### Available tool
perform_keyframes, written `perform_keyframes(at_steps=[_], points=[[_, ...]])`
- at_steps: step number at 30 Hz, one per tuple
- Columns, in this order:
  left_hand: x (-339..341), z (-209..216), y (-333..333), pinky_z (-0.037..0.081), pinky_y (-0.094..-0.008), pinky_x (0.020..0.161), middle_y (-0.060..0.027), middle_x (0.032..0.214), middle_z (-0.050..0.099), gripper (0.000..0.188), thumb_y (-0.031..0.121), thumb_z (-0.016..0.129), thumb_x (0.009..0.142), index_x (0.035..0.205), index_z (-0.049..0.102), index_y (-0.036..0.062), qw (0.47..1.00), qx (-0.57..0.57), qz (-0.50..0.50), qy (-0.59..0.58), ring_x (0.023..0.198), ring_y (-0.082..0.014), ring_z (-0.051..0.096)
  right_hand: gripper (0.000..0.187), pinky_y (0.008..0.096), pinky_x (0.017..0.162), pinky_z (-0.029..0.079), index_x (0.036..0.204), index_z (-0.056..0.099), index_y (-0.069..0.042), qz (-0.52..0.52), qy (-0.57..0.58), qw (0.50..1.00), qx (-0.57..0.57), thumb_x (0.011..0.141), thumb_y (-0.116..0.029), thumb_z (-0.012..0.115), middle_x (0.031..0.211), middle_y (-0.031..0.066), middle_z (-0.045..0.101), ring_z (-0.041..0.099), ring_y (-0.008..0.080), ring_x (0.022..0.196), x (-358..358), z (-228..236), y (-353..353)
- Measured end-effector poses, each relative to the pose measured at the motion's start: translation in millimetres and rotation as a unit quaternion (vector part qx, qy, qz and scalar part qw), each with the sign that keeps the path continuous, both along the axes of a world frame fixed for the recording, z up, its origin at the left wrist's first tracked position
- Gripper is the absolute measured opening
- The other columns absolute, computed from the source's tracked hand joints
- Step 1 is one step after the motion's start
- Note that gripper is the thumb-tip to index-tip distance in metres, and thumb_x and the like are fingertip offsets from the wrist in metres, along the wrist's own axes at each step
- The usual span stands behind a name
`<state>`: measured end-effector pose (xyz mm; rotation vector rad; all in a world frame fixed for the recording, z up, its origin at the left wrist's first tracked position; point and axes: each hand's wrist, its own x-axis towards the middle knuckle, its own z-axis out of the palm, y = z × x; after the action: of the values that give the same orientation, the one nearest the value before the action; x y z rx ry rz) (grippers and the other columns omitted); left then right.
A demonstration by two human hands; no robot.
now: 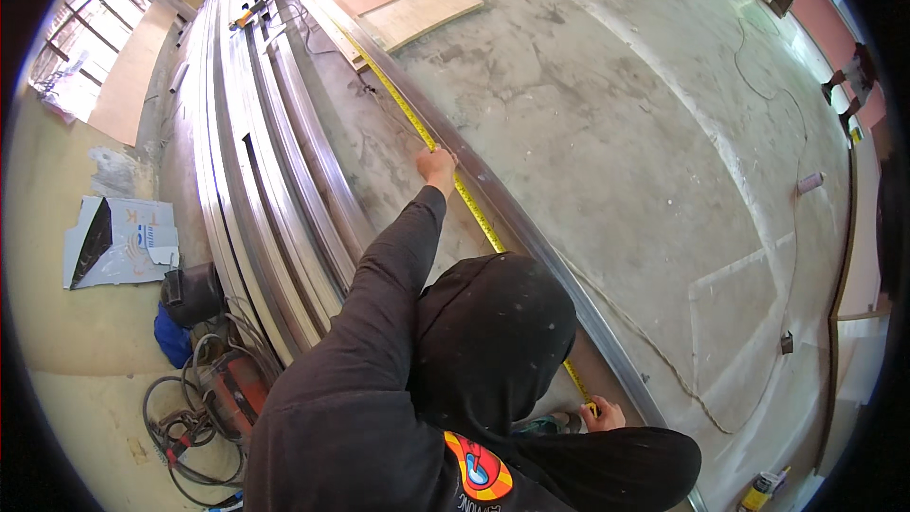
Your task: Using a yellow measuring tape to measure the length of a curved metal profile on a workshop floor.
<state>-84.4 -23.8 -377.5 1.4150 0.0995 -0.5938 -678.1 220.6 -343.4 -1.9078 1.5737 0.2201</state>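
Concrete flooring (pixel 616 133) forms the work area, with stacked metal bars (pixel 284 190) along its left side. To their right we have one separate metal profile (pixel 586 322), running from the far left toward the near right. A plywood board (pixel 427 14) lies at the far end, and a red machine (pixel 242 384) stands at the near left.

Our yellow tape measure (pixel 479 213) is drawn out along the left side of the profile; our dark clothing covers one stretch. We grasp the blade in the left hand (pixel 436 169), farther out, and its near part in the fingers of the right hand (pixel 604 414).

We judge the step to be measuring the profile's length. The next move calls for holding the blade straight and parallel to the edge, then reading or marking the dimension without slippage.
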Motion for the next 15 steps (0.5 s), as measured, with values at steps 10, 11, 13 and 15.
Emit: perform_keyframes(at_steps=[10, 11, 13, 15], points=[[-19.6, -57.5, 29.3, 0.045, -0.0370, 0.048, -0.0107, 0.075, 0.060, 0.013, 0.009, 0.051, 0.090, 0.082, 0.055, -0.0005, 0.986, 0.100, -0.135, 0.012, 0.058, -0.0214, 0.059, 0.039, 0.0472, 0.073, 0.049, 0.100, 0.068, -0.010, 0.005, -0.048, 0.998, -0.045, 0.079, -0.043, 0.066, 0.082, 0.0201, 0.066, 0.063, 0.0384, 0.082, 30.0, -9.1, -8.6], [-29.3, -58.8, 34.4, 0.047, -0.0357, 0.052, -0.0112, 0.075, 0.061, 0.016, 0.012, 0.052, 0.091, 0.084, 0.056, -0.0018, 0.980, 0.131, -0.147, -0.012, 0.059, -0.0207, 0.060, 0.039, 0.0476, 0.073, 0.049, 0.100, 0.068, -0.009, 0.004, -0.040, 0.998, -0.050, 0.079, -0.042, 0.066, 0.083, 0.0206, 0.066, 0.063, 0.0386, 0.082, 32.9, -10.2, -10.8], [-49.9, -57.1, 41.9, 0.049, -0.0344, 0.055, -0.0116, 0.075, 0.061, 0.019, 0.014, 0.053, 0.092, 0.086, 0.057, -0.0031, 0.973, 0.162, -0.159, -0.037, 0.061, -0.0200, 0.061, 0.040, 0.0467, 0.072, 0.049, 0.099, 0.068, -0.009, 0.000, -0.037, 0.998, -0.052, 0.079, -0.043, 0.066, 0.082, 0.0195, 0.066, 0.063, 0.0376, 0.081, 33.9, -11.9, -14.9], [-69.6, -54.7, 47.6, 0.049, -0.0342, 0.060, -0.0118, 0.077, 0.063, 0.019, 0.013, 0.051, 0.093, 0.090, 0.057, -0.0045, 0.959, 0.201, -0.184, -0.080, 0.065, -0.0203, 0.061, 0.040, 0.0459, 0.072, 0.049, 0.098, 0.068, -0.008, -0.006, -0.033, 0.998, -0.053, 0.078, -0.043, 0.066, 0.080, 0.0184, 0.066, 0.064, 0.0366, 0.080, 33.1, -13.5, -19.3]])
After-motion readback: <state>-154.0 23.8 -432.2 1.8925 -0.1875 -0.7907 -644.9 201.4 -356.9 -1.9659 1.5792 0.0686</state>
